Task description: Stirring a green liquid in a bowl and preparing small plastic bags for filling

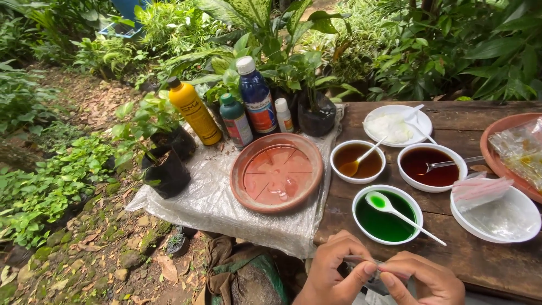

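- Head view: the left hand (333, 271) and right hand (420, 279) meet at the near edge of the wooden worktop (480, 257), fingers pinched narrow on a small clear plastic piece (370, 265) held between them, just below the bowl of green liquid (387, 214).
- Risk, as I judge it: the white spoon (395, 210) juts over the rim toward the hands, so a raised wrist could tip it and splash green onto the rough, weathered planks.
- The brown liquid bowl (357, 161) and dark red bowl (432, 166) stand close together behind it; a knock could slop one into another.
- The terracotta saucer (276, 172) is round, matte and wet inside, resting on crinkled plastic sheeting (209, 197).
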